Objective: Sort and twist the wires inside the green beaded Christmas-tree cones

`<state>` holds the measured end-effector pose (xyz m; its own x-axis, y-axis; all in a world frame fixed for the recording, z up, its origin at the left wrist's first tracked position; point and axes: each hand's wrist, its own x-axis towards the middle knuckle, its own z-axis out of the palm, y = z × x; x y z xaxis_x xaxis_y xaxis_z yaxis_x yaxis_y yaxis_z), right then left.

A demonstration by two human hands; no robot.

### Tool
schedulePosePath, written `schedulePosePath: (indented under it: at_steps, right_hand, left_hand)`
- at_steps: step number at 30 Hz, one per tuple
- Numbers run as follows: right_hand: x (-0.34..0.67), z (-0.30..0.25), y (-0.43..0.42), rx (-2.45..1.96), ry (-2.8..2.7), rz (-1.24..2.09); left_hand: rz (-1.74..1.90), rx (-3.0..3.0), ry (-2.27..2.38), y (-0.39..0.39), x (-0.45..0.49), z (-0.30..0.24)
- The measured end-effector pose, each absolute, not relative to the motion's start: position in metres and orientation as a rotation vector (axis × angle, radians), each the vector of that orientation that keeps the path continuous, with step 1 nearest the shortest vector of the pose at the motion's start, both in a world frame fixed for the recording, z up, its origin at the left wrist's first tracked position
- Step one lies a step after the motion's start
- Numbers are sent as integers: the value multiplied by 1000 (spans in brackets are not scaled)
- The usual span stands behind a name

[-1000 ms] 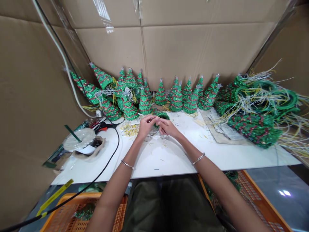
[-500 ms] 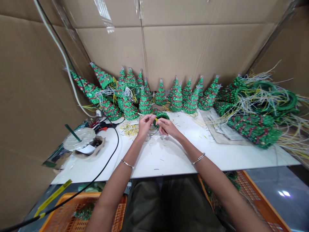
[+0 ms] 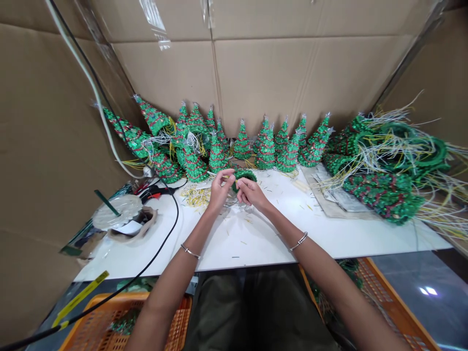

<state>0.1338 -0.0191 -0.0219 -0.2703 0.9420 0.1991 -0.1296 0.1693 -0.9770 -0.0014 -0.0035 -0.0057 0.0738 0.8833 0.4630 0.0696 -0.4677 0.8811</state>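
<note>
Both of my hands meet above the white table, just in front of a green tinsel tree (image 3: 245,174) whose round base faces me. Thumb and fingers of my left hand (image 3: 221,189) pinch a thin yellow wire (image 3: 236,182). Close beside it, the fingers of my right hand (image 3: 250,191) are curled and pinch the same wire from the other side. Only a short bit of the wire shows between the fingertips. A pile of yellow and white wire clippings (image 3: 197,196) lies left of my left hand.
Several decorated tinsel trees (image 3: 265,148) line the cardboard wall. More trees with loose white and yellow wires (image 3: 387,146) heap up at the right. A reel (image 3: 119,212) and a black cable (image 3: 168,234) are at left. Orange baskets (image 3: 183,317) stand below the table (image 3: 278,243).
My fingertips have shifted slightly on the wire, and less yellow shows between them. My left fingers have straightened a little. The whole view has drifted slightly.
</note>
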Motion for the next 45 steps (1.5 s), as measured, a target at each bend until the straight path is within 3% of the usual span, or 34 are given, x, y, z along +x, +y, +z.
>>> schedulePosePath:
  at_steps: [3,9,16,20,28,32,35,39,42,45]
  right_hand:
    - [137,-23,-17,-848,-1414,1320]
    - [139,-23,-16,-829,-1451,1299]
    - [136,-27,-18,-843,-1546,1221]
    - [137,-30,-19,-889,-1652,1039]
    - [142,-35,-15,-819,-1952,686]
    - [144,-36,-14,-828,-2027,516]
    - [146,-37,-15,-840,-1986,561]
    - [149,-36,-14,-881,-1862,645]
    - [152,-35,-14,-886,-1839,632]
    - [154,-34,-15,-885,-1838,644]
  left_hand:
    - [1456,2048,956,-8,-15,8]
    - [1038,3075,961,1,-40,19]
    - [814,3390,734,14,-46,31]
    - [759,3100,827,6,-45,35]
    - [779,1310,1050,-16,-31,16]
    - [618,930,940,-14,-31,18]
    - [683,1217,1033,-12,-36,23]
    - [859,2172,1117,-18,-41,25]
    - [775,2828,1154,-22,-38,20]
    - [713,3118,1234,-20,-32,14]
